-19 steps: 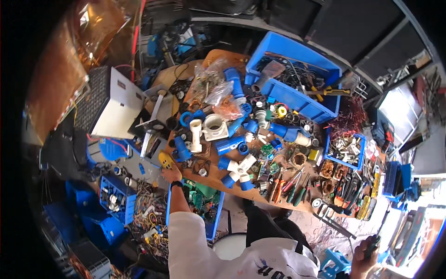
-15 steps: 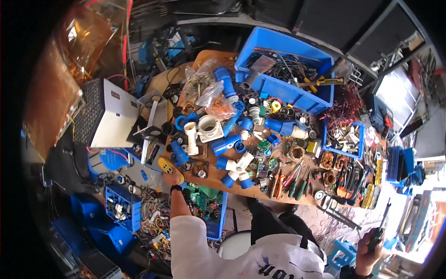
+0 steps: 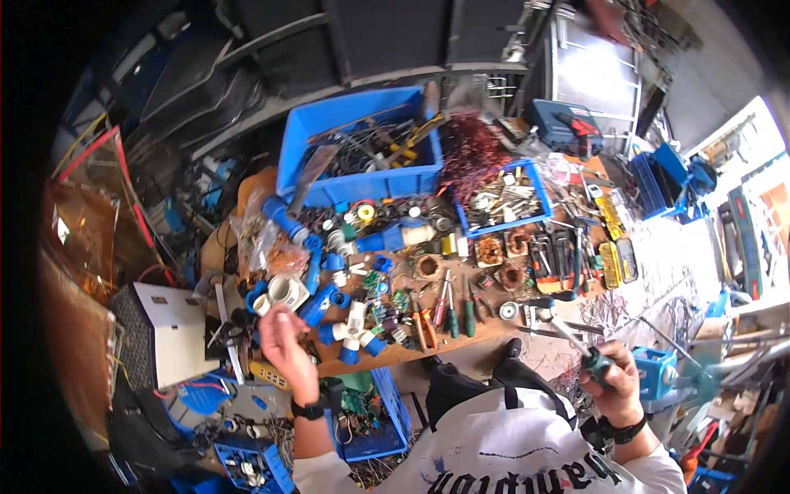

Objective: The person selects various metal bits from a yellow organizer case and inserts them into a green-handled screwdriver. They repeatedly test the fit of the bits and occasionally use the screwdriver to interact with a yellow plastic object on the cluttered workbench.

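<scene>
My right hand (image 3: 615, 380) is wrapped round the green and black handle of a screwdriver (image 3: 578, 344). Its shaft points up and left, towards the table's front edge. Over the table's left front corner, my left hand (image 3: 285, 339) is raised with loosely extended fingers, and nothing shows in it. Just beyond its fingertips stands a white pipe fitting (image 3: 288, 290), with a blue pipe piece (image 3: 318, 306) beside it. A yellow block with dark openings (image 3: 268, 375), like a power strip, lies left of my wrist. White and blue pipe joints (image 3: 355, 331) lie to the right of the hand.
Pliers (image 3: 425, 328) and screwdrivers lie along the front edge of the wooden table (image 3: 395, 356). A large blue crate (image 3: 370, 183) stands at the back, a smaller blue tray (image 3: 508, 224) to its right. Below the table is a blue bin (image 3: 387, 449) with circuit boards.
My left hand has left the yellow block and risen. My right hand has brought the screwdriver inward from the far right, and its shaft now tilts left. The view has swung right.
</scene>
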`<state>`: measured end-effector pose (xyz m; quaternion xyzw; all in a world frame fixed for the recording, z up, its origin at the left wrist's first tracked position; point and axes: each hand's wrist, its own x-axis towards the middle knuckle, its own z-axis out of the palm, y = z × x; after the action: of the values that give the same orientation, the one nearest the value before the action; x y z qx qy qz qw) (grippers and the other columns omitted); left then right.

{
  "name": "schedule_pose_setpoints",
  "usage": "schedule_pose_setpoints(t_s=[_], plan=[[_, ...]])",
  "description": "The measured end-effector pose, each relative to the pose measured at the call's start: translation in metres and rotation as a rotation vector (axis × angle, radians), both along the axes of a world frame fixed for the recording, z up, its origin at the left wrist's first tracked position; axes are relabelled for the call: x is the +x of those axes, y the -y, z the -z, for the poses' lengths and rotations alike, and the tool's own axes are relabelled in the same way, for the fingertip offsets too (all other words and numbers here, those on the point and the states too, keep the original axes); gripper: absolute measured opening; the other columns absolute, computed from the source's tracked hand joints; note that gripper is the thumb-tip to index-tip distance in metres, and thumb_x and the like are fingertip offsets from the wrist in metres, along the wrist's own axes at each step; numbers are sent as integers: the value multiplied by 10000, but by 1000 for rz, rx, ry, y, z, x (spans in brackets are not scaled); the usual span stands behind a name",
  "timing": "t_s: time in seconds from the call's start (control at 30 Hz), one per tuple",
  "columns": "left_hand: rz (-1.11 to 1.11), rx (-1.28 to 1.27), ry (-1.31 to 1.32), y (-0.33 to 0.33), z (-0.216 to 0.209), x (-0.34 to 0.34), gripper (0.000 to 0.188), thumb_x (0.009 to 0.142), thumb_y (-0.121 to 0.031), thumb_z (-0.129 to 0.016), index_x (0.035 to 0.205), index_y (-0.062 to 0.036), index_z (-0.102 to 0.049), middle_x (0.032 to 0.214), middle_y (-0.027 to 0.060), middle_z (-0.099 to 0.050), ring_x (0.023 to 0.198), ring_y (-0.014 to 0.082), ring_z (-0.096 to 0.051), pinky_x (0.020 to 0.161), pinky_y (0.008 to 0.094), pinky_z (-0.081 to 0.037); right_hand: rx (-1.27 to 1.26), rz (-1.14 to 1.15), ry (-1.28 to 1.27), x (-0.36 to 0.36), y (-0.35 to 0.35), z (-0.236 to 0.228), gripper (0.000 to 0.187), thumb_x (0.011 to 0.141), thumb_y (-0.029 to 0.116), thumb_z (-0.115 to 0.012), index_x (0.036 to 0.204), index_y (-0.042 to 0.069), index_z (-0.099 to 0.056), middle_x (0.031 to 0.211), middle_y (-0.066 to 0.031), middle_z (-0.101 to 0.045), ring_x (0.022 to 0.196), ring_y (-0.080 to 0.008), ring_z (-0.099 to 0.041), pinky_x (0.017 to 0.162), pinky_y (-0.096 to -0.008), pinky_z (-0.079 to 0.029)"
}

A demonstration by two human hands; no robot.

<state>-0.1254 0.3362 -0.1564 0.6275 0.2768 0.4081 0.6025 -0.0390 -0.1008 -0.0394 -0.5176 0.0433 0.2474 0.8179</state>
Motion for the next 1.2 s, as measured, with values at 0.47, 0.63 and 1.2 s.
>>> schedule_pose_setpoints(t_s=[0.47,0.63,1.2], plan=[[1106,-334,39,377,-133,132,365,890,-276,-609,1075,33,-552,930,131,-530,699,183,-561,569,330,-515,131,-153,-48,43,202,14,328,827,166,-689,1107,23,-594,911,-85,-675,794,-81,-607,571,-160,-379],[1103,-444,81,444,-140,164,200,881,-124,-614,1016,23,-606,988,129,-545,718,200,-614,617,297,-521,157,-150,-21,73,263,18,295,835,95,-667,1102,-4,-589,980,-105,-657,880,-144,-626,757,-244,-474],[1134,-348,-18,496,-104,259,178,860,-184,-636,910,-16,-614,918,113,-512,659,153,-540,558,255,-480,36,43,-16,113,308,40,307,841,77,-665,1134,12,-602,1044,-74,-650,903,-112,-619,771,-223,-489]])
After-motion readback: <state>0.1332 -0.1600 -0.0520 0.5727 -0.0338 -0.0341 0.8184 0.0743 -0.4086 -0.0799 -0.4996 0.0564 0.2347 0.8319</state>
